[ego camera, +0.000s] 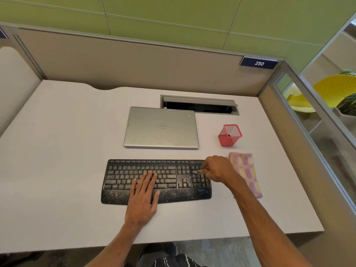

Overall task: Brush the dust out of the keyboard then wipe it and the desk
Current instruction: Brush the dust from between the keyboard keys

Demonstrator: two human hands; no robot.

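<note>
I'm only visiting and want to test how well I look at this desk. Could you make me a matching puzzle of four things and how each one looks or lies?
Things:
1 keyboard
2 laptop
3 mesh cup
4 cloth

States:
A red, standing to the right of the laptop
B black, speckled with dust
C pink and yellow, lying flat at the far right
D silver, lid closed

Pairs: 1-B; 2-D; 3-A; 4-C

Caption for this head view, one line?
Left hand steadies the dusty keyboard; right hand holds a brush on its number pad; cloth, cup and laptop lie nearby.
</note>
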